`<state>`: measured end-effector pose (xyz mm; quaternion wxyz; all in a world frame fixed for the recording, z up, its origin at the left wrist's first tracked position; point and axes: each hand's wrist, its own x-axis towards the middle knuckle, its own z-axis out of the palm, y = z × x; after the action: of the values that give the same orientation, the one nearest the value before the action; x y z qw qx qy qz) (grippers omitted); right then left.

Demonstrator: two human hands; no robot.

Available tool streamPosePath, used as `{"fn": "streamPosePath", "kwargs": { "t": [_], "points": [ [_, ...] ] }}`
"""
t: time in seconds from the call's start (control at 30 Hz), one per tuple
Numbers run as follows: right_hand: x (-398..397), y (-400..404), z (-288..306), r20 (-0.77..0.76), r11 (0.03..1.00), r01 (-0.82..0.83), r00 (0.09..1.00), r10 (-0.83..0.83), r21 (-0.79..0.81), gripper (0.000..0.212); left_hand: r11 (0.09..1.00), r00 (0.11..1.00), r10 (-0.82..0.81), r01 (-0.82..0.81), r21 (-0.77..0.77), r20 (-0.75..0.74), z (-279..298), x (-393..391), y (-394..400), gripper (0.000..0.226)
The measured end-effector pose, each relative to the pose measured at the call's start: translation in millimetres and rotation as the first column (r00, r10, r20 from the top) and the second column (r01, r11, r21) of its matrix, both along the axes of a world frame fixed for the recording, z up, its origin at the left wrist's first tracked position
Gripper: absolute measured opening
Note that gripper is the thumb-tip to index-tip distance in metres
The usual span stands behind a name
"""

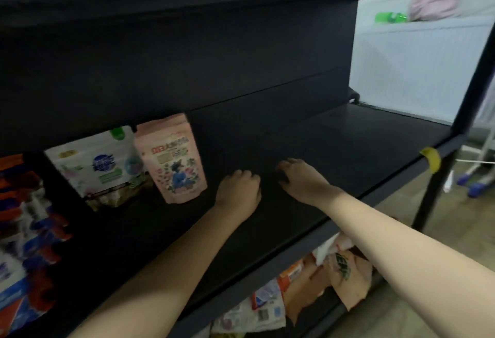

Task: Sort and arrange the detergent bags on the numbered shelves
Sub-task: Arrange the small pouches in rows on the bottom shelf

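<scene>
**Both hands empty on the dark shelf, bags standing to the left**

Nearest the camera, two bare forearms reach forward over the front edge of the dark shelf (334,144). Under that edge, on the level below, lies a loose heap of bags (308,284), peach, white and orange, some creased.

On the shelf board, the left hand (238,190) sits with its fingers curled under into a loose fist and holds nothing. The right hand (300,179) lies just to its right, palm down, fingers bent at the tips against the board, also holding nothing. The two hands are near each other but apart.

Just left of the left hand stands a pink bag (171,158) with a blue flower print, upright and tilted slightly. Touching its left side is a white bag (99,163) with a green spot near its top. Further left, at the frame edge, blue and orange bags (24,230) show as a blur.

A yellow tag (430,163) clings to the shelf's front edge at its right end, well away from the hands.
</scene>
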<state>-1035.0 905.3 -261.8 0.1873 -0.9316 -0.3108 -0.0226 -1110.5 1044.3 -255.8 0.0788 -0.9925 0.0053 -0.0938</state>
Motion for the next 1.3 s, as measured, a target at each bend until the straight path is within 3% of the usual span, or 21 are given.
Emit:
{"fn": "streamPosePath", "kwargs": {
  "t": [0.17, 0.3, 0.53, 0.67, 0.83, 0.93, 1.07, 1.3],
  "points": [
    [-1.3, -71.3, 30.5, -0.105, 0.986, 0.097, 0.988, -0.111, -0.133, 0.046, 0.994, 0.985, -0.086, 0.096, 0.056, -0.152, 39.1, 25.4, -75.6, 0.028],
    [-30.9, -151.4, 66.8, -0.092, 0.965, 0.233, 0.965, -0.245, -0.118, 0.039, 0.984, 0.953, -0.165, 0.176, 0.022, -0.254, 80.6, 19.8, -151.5, 0.03],
    [-108.4, -281.0, 195.8, -0.112, 0.867, 0.46, 0.868, -0.485, -0.19, 0.036, 0.897, 0.889, -0.42, 0.437, 0.063, -0.182, 206.0, -29.6, -265.3, 0.023],
    [-139.9, -319.9, 316.3, -0.02, 0.828, 0.537, 0.837, -0.547, -0.164, 0.034, 0.862, 0.864, -0.497, 0.503, 0.065, -0.086, 323.8, -55.2, -295.5, 0.019],
    [-160.8, -318.6, 480.1, 0.131, 0.819, 0.571, 0.817, -0.561, -0.056, 0.031, 0.842, 0.828, -0.539, 0.526, 0.12, 0.153, 491.4, -91.3, -288.4, 0.024],
    [-163.9, -287.8, 571.1, 0.228, 0.862, 0.505, 0.835, -0.5, 0.043, 0.033, 0.867, 0.815, -0.499, 0.471, 0.163, 0.296, 582.3, -111.4, -257.0, 0.026],
    [-170.7, -213.4, 667.1, 0.339, 0.925, 0.343, 0.861, -0.379, 0.163, 0.033, 0.937, 0.823, -0.34, 0.258, 0.235, 0.455, 672.5, -136.8, -183.9, 0.027],
    [-186.9, -39.9, 728.9, 0.407, 0.981, -0.033, 0.912, -0.049, 0.192, 0.031, 0.956, 0.87, 0.015, -0.157, 0.248, 0.493, 733.6, -198.9, -9.1, 0.029]
  ]
}}
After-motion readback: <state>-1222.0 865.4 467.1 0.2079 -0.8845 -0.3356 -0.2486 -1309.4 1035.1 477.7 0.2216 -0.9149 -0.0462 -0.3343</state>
